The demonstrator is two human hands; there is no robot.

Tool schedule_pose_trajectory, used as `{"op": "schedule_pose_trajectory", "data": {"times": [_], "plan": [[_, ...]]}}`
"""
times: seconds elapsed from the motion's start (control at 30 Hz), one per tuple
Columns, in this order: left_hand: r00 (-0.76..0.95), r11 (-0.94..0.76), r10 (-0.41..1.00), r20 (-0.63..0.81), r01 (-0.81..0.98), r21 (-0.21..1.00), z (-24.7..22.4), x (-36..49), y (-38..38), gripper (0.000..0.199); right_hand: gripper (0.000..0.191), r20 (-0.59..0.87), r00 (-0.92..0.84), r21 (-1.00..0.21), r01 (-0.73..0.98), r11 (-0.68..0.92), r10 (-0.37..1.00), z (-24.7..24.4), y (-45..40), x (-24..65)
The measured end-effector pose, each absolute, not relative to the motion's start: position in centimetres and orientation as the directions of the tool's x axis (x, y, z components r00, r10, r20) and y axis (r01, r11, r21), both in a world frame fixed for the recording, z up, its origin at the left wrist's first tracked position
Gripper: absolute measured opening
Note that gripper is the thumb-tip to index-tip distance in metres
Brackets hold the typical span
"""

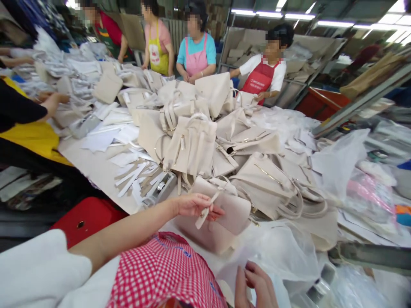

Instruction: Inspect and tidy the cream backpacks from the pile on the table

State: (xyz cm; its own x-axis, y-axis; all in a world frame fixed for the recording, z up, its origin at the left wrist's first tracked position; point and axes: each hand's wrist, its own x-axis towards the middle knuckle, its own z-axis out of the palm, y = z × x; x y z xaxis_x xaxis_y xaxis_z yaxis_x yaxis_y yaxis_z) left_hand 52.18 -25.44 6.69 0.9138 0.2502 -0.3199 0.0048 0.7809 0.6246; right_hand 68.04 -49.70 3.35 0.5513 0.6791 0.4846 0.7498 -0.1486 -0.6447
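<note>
My left hand [195, 206] holds a short beige strap [205, 213] with a small metal stud, its fingers closed around the strap. Under that hand a beige handbag [221, 235] lies with its flap [236, 209] towards me, close to my checked apron. Low in the view, cut off by the bottom edge, is my right hand [255, 284]. Its thumb and fingertips come together beside clear plastic wrapping [278, 248]; whether something thin is between them is hard to see. Further beige bags [192, 145] are heaped just beyond my left hand.
Loose strips [138, 175] and white paper [102, 137] cover the table's left part. A red stool [85, 220] stands at my left. Several people in aprons work around the table, one close on the left. At right are a metal bar [372, 256] and plastic bags [342, 160].
</note>
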Motion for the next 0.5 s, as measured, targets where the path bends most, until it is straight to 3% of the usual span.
{"op": "schedule_pose_trajectory", "data": {"times": [0.13,0.3,0.4,0.5], "plan": [[0.906,0.766,0.268,-0.327,0.005,0.642,7.1,52.0,-25.3,0.039,0.024,0.474,0.354,-0.367,0.912,-0.184,0.806,6.1,-44.3,67.2],[0.87,0.646,0.359,-0.338,0.03,0.763,6.7,52.5,-26.5,0.041,0.036,0.372,0.334,-0.123,0.942,-0.311,0.866,6.8,-41.5,66.2],[0.81,0.562,0.485,-0.33,0.0,0.827,6.2,53.3,-27.5,0.032,0.044,0.347,0.34,-0.215,0.936,-0.279,0.874,6.5,-41.1,65.6],[0.738,0.561,0.568,-0.365,-0.023,0.827,5.5,53.8,-27.9,0.027,0.048,0.213,0.478,-0.491,0.806,-0.329,0.852,6.1,-41.4,66.4]]}}
